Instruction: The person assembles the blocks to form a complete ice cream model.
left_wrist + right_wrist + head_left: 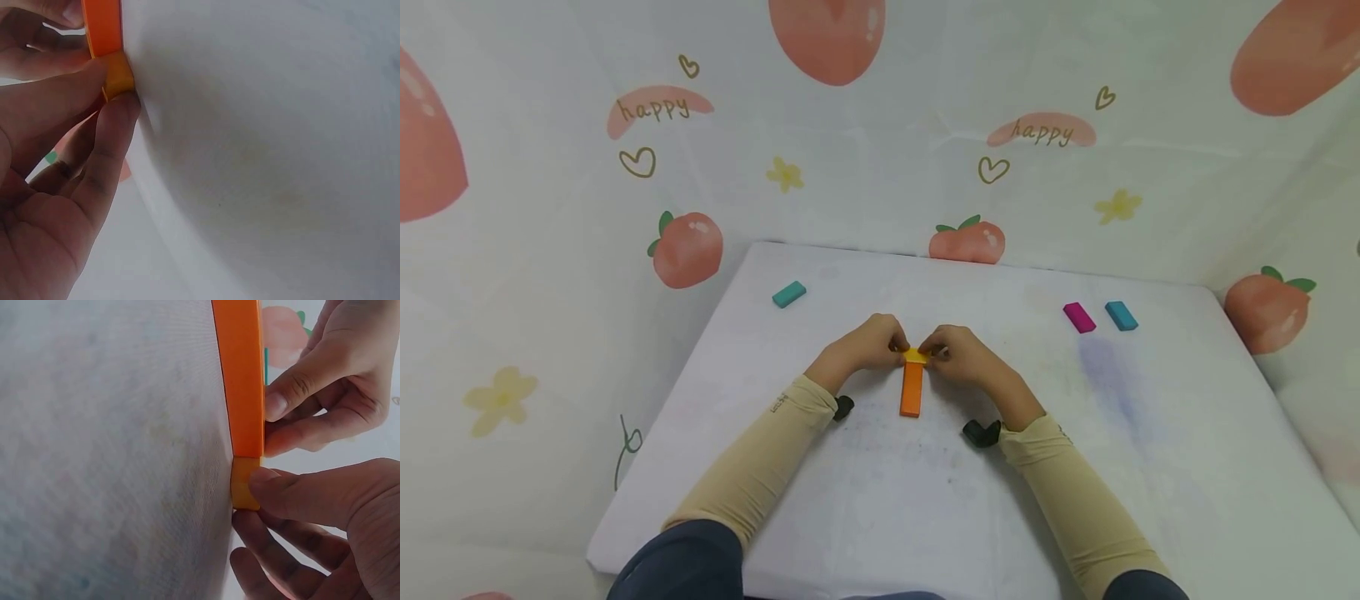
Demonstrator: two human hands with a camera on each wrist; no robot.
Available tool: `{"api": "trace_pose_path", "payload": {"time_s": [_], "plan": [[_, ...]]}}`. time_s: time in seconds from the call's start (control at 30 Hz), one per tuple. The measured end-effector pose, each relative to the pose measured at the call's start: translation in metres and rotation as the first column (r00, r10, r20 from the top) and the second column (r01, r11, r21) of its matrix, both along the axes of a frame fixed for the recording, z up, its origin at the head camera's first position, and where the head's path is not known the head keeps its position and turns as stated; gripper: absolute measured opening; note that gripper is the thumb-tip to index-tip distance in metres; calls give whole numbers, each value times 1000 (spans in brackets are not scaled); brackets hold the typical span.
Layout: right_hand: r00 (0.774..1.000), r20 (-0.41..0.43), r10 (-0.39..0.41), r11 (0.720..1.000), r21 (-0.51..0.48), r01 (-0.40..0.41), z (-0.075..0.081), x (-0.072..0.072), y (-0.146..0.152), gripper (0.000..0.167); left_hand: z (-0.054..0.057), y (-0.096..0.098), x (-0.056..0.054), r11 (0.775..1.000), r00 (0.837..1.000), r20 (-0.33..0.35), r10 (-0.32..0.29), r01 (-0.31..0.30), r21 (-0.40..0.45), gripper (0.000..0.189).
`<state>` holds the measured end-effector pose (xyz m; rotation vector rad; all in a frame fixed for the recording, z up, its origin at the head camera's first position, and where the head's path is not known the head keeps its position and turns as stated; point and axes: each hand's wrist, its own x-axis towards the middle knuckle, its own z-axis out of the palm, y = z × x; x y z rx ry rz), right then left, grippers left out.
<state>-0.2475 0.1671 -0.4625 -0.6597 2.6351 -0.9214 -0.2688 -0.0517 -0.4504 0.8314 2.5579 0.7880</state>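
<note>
A white tabletop spreads beneath both hands, its far corners rounded, its skin marked by grey specks between the forearms and a long purplish smudge to the right of the right hand. Beyond the hands and off to either side hangs a pale cloth, printed with peaches, yellow flowers, outlined hearts and the word "happy".

The left hand and the right hand meet from opposite sides at a small yellow block, each pinching it between thumb and fingers. From between them an orange block runs back toward the person, lying on the tabletop, its far end touching the yellow one. A teal block lies beyond the left hand, farther left; a magenta block and a blue block lie near each other, well beyond the right hand and to its right
</note>
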Motion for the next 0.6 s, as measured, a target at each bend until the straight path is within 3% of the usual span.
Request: {"api": "trace_pose_path", "payload": {"time_s": [0.27,0.5,0.6], "plan": [[1000,-22,1,1000,3,-1,1,1,1,22,-1,1,0,1000,1000,-14,5,-5,-7,26],[994,-82,66,998,-5,-67,1,1,10,20,0,2,1,1000,1000,-4,16,-16,-18,26],[994,-102,43,999,-5,-44,1,0,19,19,1,3,2,1000,1000,9,19,-19,-23,26]]}}
